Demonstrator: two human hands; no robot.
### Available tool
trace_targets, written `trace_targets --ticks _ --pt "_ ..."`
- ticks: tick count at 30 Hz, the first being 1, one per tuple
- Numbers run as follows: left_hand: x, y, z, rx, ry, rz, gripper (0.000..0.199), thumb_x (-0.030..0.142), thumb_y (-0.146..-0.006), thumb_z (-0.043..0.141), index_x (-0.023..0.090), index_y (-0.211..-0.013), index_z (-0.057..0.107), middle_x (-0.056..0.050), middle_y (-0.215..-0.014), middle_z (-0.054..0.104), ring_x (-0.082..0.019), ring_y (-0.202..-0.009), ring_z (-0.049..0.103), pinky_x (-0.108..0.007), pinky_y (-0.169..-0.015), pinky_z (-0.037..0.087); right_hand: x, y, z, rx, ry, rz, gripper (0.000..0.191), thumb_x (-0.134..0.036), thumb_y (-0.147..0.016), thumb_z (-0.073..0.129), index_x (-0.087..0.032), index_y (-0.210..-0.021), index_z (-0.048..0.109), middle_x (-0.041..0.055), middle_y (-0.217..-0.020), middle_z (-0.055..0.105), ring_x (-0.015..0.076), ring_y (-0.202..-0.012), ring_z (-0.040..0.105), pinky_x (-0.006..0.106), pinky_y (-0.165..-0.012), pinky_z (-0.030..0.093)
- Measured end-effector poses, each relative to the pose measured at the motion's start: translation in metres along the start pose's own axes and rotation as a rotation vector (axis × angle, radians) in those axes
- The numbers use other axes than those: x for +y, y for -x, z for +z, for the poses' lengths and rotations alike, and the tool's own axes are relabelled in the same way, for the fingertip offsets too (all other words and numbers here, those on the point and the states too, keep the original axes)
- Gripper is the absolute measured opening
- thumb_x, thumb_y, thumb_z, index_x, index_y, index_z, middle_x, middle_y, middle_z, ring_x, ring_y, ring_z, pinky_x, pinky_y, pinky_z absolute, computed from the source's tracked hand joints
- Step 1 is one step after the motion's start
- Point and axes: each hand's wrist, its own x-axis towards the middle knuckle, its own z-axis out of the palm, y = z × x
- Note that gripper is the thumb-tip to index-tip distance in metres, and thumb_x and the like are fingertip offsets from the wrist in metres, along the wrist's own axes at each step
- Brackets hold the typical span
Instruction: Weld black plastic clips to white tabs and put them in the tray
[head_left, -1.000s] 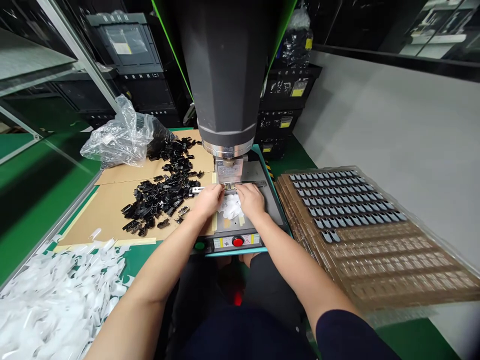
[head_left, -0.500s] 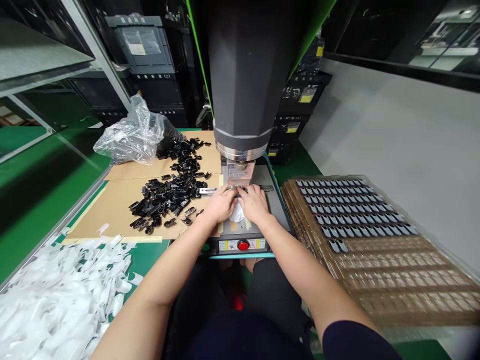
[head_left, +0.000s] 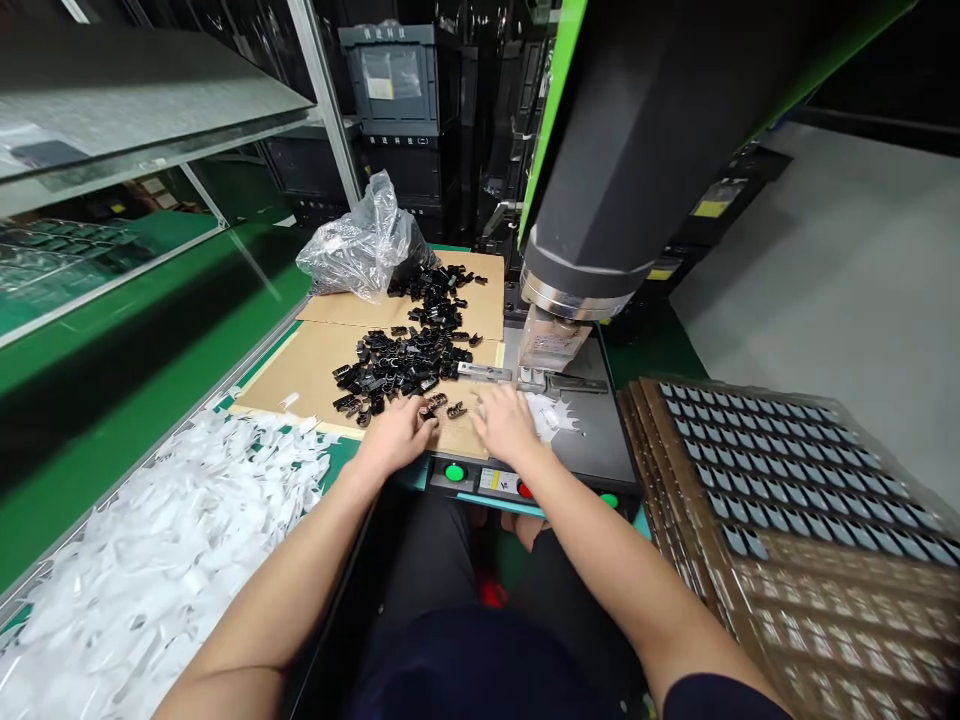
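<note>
My left hand (head_left: 396, 436) is at the near edge of a pile of black plastic parts (head_left: 405, 358), thumb and fingers closing on one small black clip-like part (head_left: 428, 413). A loose black clip-like part (head_left: 456, 410) lies just right of it on the cardboard. My right hand (head_left: 505, 424) hovers over the border between cardboard and press bed, fingers apart, slightly blurred, with nothing visible in them. Beyond it, under the press head (head_left: 577, 290), a clear block (head_left: 553, 340) sits above a metal fixture (head_left: 532, 377). White scraps (head_left: 551, 415) lie on the press bed.
White thin plastic pieces (head_left: 165, 560) are heaped at left. A clear plastic bag (head_left: 364, 245) stands behind the black pile. Stacked trays (head_left: 825, 580) with rows of grey parts are at right. Green (head_left: 454, 472) and red (head_left: 525, 488) buttons line the press front.
Both hands have left the fixture under the press head and moved left, the left one to the black pile. The view has turned left, and the fixture now shows uncovered.
</note>
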Motion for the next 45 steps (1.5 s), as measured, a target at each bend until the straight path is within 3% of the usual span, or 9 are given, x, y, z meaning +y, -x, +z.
trace_targets --ticks 4,7,16,23,26,29,34,40,45 --pt "0.009 0.002 0.005 -0.093 -0.084 -0.082 0.044 0.054 -0.106 0.055 0.026 -0.139 0.062 -0.013 -0.118 0.068 -0.030 -0.103 0.072 -0.040 -0.089 0.056 -0.043 -0.015 0.014 -0.159 0.089 0.005 0.037 -0.042 -0.106 0.060 -0.020 -0.135 0.064 0.0156 -0.125 0.070 0.0334 -0.119 0.059 0.048 -0.104 0.046" --pt "0.017 0.002 0.009 -0.145 -0.140 -0.088 0.043 0.053 -0.107 0.053 0.026 -0.139 0.063 -0.015 -0.123 0.064 -0.030 -0.105 0.072 -0.040 -0.093 0.056 -0.056 -0.018 0.019 -0.231 0.170 0.010 0.035 -0.043 -0.108 0.057 -0.018 -0.131 0.064 0.0170 -0.124 0.068 0.0322 -0.116 0.061 0.046 -0.099 0.048" --pt "0.014 0.014 0.020 -0.111 -0.145 -0.023 0.033 0.038 -0.109 0.049 0.026 -0.135 0.065 -0.014 -0.120 0.062 -0.026 -0.091 0.072 -0.037 -0.080 0.056 -0.053 -0.011 0.019 -0.236 0.207 -0.035 0.035 -0.013 -0.101 0.053 -0.020 -0.133 0.063 0.0162 -0.121 0.064 0.0298 -0.111 0.060 0.042 -0.095 0.050" --pt "0.016 0.018 0.030 -0.069 -0.137 -0.029 0.033 0.028 -0.108 0.048 0.022 -0.138 0.062 -0.016 -0.127 0.064 -0.026 -0.089 0.073 -0.035 -0.072 0.056 -0.046 -0.006 0.021 -0.175 0.140 -0.040 0.038 -0.008 -0.099 0.049 -0.021 -0.131 0.065 0.0155 -0.120 0.065 0.0280 -0.108 0.061 0.041 -0.095 0.051" --pt "0.018 0.016 0.029 -0.027 -0.077 -0.012 0.032 0.027 -0.106 0.052 0.020 -0.136 0.060 -0.016 -0.128 0.066 -0.028 -0.093 0.073 -0.038 -0.076 0.058 -0.033 -0.002 0.019 -0.088 0.016 -0.038 0.040 -0.005 -0.097 0.049 -0.021 -0.129 0.067 0.0139 -0.121 0.067 0.0269 -0.108 0.062 0.040 -0.096 0.052" --pt "0.026 0.005 0.026 0.067 0.039 0.063 0.031 0.030 -0.106 0.054 0.020 -0.135 0.062 -0.014 -0.128 0.068 -0.028 -0.102 0.072 -0.041 -0.086 0.060 -0.003 0.005 0.012 0.135 -0.217 0.018 0.040 -0.008 -0.099 0.049 -0.022 -0.132 0.067 0.0125 -0.125 0.069 0.0262 -0.114 0.064 0.041 -0.101 0.054" --pt "0.059 -0.044 0.036 0.178 0.194 0.158 0.030 0.029 -0.106 0.056 0.024 -0.133 0.069 -0.009 -0.126 0.071 -0.022 -0.102 0.073 -0.036 -0.093 0.059 0.066 0.012 0.000 0.384 -0.340 0.276 0.030 -0.021 -0.101 0.055 -0.022 -0.127 0.070 0.0113 -0.117 0.074 0.0269 -0.103 0.068 0.041 -0.094 0.057" --pt "0.107 -0.103 0.068 0.159 0.167 0.217 0.030 0.031 -0.108 0.057 0.026 -0.132 0.074 -0.008 -0.121 0.074 -0.022 -0.103 0.073 -0.033 -0.092 0.058 0.088 0.009 -0.002 0.333 -0.062 0.285 0.029 -0.027 -0.107 0.051 -0.021 -0.125 0.073 0.0133 -0.119 0.074 0.0287 -0.108 0.065 0.039 -0.097 0.051" --pt "0.127 -0.114 0.080 0.107 0.047 0.233 0.031 0.035 -0.111 0.052 0.026 -0.131 0.073 -0.010 -0.129 0.070 -0.023 -0.107 0.072 -0.032 -0.085 0.057 0.077 0.013 -0.005 0.237 0.151 0.275 0.038 -0.029 -0.109 0.048 -0.021 -0.141 0.067 0.0146 -0.130 0.071 0.0319 -0.115 0.057 0.043 -0.099 0.046"
